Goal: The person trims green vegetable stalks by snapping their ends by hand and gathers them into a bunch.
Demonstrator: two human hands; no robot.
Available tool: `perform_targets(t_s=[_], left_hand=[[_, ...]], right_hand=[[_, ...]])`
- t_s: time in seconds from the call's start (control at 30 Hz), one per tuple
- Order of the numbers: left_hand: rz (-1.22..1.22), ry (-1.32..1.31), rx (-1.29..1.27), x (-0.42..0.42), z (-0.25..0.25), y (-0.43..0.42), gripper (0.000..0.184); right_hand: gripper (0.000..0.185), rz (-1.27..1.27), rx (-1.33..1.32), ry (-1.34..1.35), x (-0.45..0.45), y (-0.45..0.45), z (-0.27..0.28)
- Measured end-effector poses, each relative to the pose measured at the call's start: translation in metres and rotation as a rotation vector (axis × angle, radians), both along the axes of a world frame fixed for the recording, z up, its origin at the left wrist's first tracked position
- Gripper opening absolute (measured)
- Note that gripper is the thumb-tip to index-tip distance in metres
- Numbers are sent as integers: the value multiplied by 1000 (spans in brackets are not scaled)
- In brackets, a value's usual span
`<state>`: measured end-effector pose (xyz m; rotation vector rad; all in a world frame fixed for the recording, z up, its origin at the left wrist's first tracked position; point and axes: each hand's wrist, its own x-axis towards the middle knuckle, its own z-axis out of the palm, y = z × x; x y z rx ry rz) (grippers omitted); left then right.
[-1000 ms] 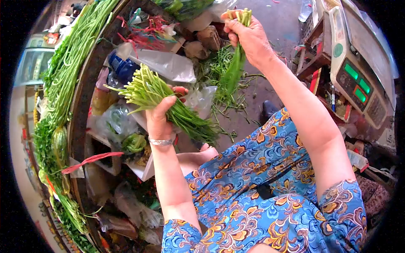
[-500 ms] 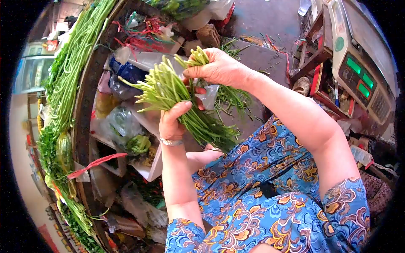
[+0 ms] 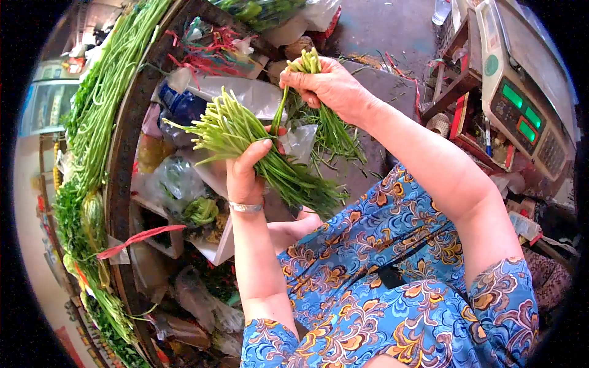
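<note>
My left hand (image 3: 246,176), with a silver bracelet at the wrist, is closed around a thick bunch of green vegetable stems (image 3: 230,132). The pale cut ends fan out to the upper left, and the thin dark green ends hang to the lower right. My right hand (image 3: 334,89) pinches a smaller bunch of the same stems (image 3: 338,136), its cut ends poking up above the fingers. A few strands run down from the right hand towards the left one. Part of the left fingers is hidden behind the large bunch.
Long green beans (image 3: 116,104) and leafy greens lie along a raised ledge at left. A digital scale (image 3: 521,104) stands at right. Red string (image 3: 211,52), plastic bags (image 3: 175,178) and a blue bundle (image 3: 182,104) lie beyond the hands. Loose green scraps litter the grey surface (image 3: 383,92).
My right hand has moved up and right with its small bunch, away from the large one. The left hand has shifted slightly left with the large bunch.
</note>
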<state>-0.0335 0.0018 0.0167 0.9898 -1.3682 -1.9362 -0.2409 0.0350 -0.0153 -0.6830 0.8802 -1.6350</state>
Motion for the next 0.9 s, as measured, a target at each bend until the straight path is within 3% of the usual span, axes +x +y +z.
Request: perform_targets(t_s=[0.3,0.5,0.6,0.63,0.7,0.9], left_hand=[[86,-30,-76,12,9,-3,35],[124,29,-104,21,5,-11,42],[104,49,-113,25,7,-12,43],[60,52,-85,27,8,-13,42],[36,187,-14,20,7,-5,38],[-98,129,27,8,-3,-2,45]], right_hand=[[17,-249,-120,-46,-50,-1,4],[15,-471,-52,-60,-76,-2,1],[13,-622,-32,64,-76,0,10],[13,-615,-37,58,-72,-1,9],[13,-473,-124,407,-61,-1,5],[23,-74,-2,376,-6,2,20]])
